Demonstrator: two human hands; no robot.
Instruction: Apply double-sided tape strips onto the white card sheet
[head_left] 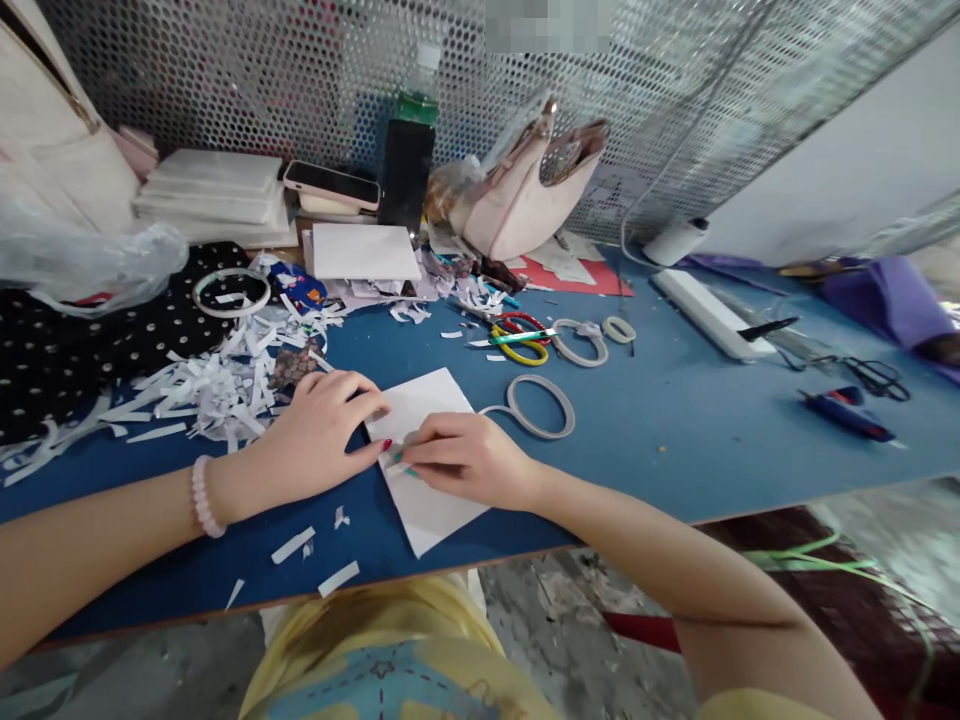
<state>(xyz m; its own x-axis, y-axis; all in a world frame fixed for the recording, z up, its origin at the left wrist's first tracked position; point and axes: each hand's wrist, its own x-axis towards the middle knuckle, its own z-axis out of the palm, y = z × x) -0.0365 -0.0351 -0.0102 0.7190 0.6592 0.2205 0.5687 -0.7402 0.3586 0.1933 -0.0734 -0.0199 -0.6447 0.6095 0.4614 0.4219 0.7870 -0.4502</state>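
Observation:
A white rectangular sheet or card (442,515) lies tilted on the blue table near its front edge. My left hand (319,435), with a pink bead bracelet at the wrist, rests on the card's left edge, thumb and fingers apart. My right hand (469,460) is over the card's middle, its fingers pinched together around something small and teal, too hidden to name. The fingertips of both hands are close together. Just right of the card is a roll of whitish tape (566,410), with a loose strip reaching toward the card.
White paper scraps (217,385) pile up at left beside a dotted black cloth (142,340). Behind are yellow and red scissors (525,350), more tape rolls (581,343), stacked white cards (365,252) and a handbag (517,205). Blue cutters (851,415) lie at right.

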